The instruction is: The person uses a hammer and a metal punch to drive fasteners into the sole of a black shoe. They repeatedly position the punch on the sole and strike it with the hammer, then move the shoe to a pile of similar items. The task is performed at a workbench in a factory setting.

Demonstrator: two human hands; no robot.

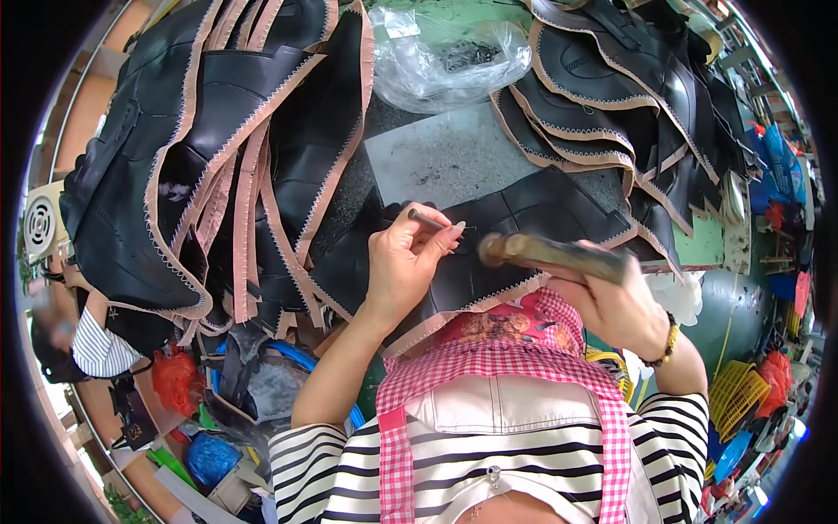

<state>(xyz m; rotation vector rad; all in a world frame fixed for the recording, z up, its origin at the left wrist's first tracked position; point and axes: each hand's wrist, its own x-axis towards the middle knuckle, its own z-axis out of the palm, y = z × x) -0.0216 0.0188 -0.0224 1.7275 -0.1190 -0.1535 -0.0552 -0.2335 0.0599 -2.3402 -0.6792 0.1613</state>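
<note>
My left hand (403,262) is closed around a slim metal punch (425,220), held over a black leather piece (546,210) with a pale, zigzag-stitched edge. A small mark lies on the leather beside my fingertips. My right hand (615,301) grips a worn brown hammer (550,253), slightly blurred, above the same piece and to the right of the punch. The punch tip is mostly hidden by my fingers. Under the leather's far side lies a translucent grey sheet (445,153) on the work surface.
Stacks of similar black leather pieces (231,96) rise at left, with another pile (602,87) at right. A clear plastic bag (445,65) sits at the back. Beyond the bench are a blue bundle (212,460), a yellow basket (738,397) and another person's striped sleeve (100,345).
</note>
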